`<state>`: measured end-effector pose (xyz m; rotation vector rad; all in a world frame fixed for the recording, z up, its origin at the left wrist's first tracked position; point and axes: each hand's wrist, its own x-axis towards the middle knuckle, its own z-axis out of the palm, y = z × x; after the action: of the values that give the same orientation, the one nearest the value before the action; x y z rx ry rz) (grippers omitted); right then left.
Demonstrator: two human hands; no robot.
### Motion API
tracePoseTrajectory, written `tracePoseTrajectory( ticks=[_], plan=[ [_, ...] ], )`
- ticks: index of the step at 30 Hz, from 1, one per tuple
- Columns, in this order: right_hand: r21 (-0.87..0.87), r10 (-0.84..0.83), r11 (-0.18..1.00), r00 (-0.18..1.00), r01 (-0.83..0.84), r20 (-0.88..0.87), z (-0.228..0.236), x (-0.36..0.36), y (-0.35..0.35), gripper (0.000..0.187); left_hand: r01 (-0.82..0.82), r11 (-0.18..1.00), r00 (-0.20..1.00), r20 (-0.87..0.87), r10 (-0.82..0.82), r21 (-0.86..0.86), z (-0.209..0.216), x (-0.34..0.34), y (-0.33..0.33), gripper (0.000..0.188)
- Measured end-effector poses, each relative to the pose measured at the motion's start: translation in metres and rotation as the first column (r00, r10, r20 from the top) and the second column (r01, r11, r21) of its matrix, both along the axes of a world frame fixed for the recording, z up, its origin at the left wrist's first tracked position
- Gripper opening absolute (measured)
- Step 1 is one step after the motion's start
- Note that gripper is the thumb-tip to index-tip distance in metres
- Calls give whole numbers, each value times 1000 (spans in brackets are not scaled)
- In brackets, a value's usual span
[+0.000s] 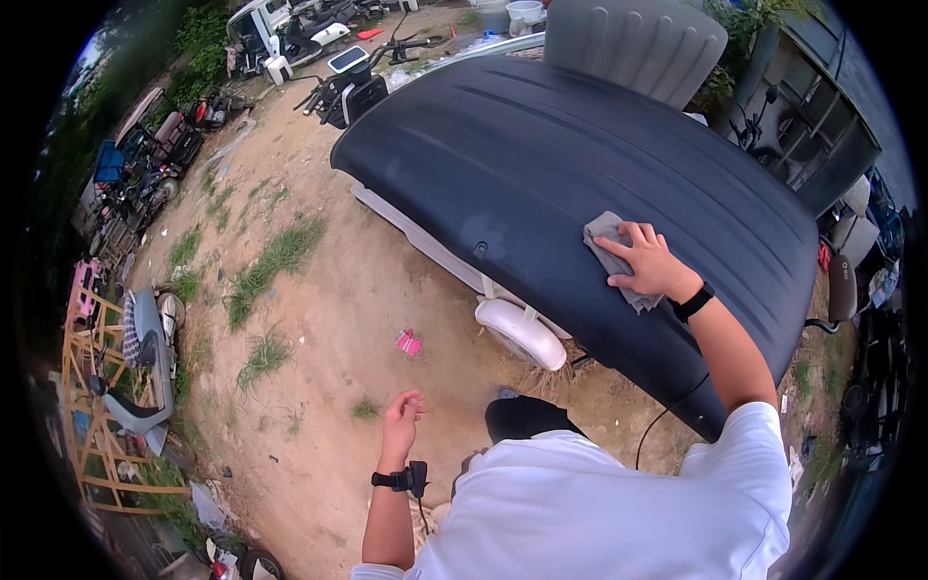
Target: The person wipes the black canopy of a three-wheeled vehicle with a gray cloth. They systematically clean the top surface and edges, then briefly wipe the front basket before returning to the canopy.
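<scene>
My right hand (650, 263) presses a crumpled grey cloth (611, 253) onto the dark roof cover (541, 174), fingers spread across it. Part of the cloth sticks out past my fingertips and below my palm. The cover is a large, smooth, ribbed black panel, set over a three-wheeled vehicle. Away from the vehicle, my left hand (404, 414) hangs over bare ground with loosely bent fingers and nothing visible in it. Each wrist wears a black band; the left one carries a small black box with a cable.
A white wheel fender (520, 333) juts out under the cover's near edge. Handlebars (362, 77) stand at its far left end, and a grey ribbed panel (638, 43) rises behind. A pink object (408, 342) lies on the dirt. A grey scooter (145, 372) and wooden frame stand left.
</scene>
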<state>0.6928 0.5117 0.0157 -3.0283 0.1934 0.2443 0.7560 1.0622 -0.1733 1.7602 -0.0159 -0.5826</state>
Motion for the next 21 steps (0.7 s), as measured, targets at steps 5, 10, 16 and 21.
tracePoseTrajectory(
  ticks=[5, 10, 16, 21],
  plan=[
    [-133, 112, 986, 988, -97, 109, -26, 95, -26, 70, 258, 956, 958, 92, -272, 137, 23, 85, -2, 26],
    [-156, -26, 985, 957, 74, 290, -45, 206, -11, 67, 339, 898, 882, 237, -407, 280, 29, 208, 20, 23],
    [-168, -121, 971, 954, 171, 273, -44, 243, 18, 64, 456, 782, 671, 413, -615, 425, 48, 414, -16, 21],
    [-157, -236, 946, 937, 282, 258, -45, 231, 49, 63, 598, 665, 355, 596, -720, 447, 115, 534, -109, 34]
  ],
)
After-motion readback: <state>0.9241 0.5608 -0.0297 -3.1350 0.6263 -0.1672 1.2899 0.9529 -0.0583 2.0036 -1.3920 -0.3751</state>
